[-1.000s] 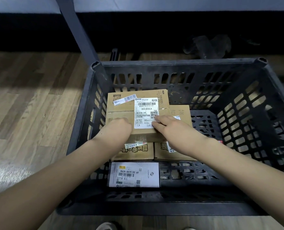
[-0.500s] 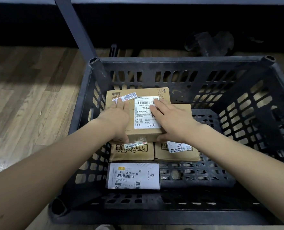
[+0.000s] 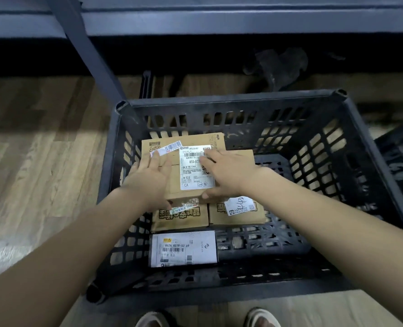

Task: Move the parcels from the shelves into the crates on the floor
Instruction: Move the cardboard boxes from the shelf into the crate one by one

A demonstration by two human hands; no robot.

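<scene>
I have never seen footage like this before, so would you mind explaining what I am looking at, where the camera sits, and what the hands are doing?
There is no machine here. The picture comes from a wide-angle camera worn on a person's head, looking down at their own bare arms, with their feet at the bottom edge. On the wooden floor stands a black plastic crate, in front of a dark shelf frame. Inside it lie several parcels: a top cardboard box bearing a white shipping label, stacked on two printed cardboard boxes, and a flat grey parcel nearest the person. The left hand and right hand rest on the top cardboard box, fingers stretched across its top and thumbs at its near edge, apparently settling it in place.
</scene>
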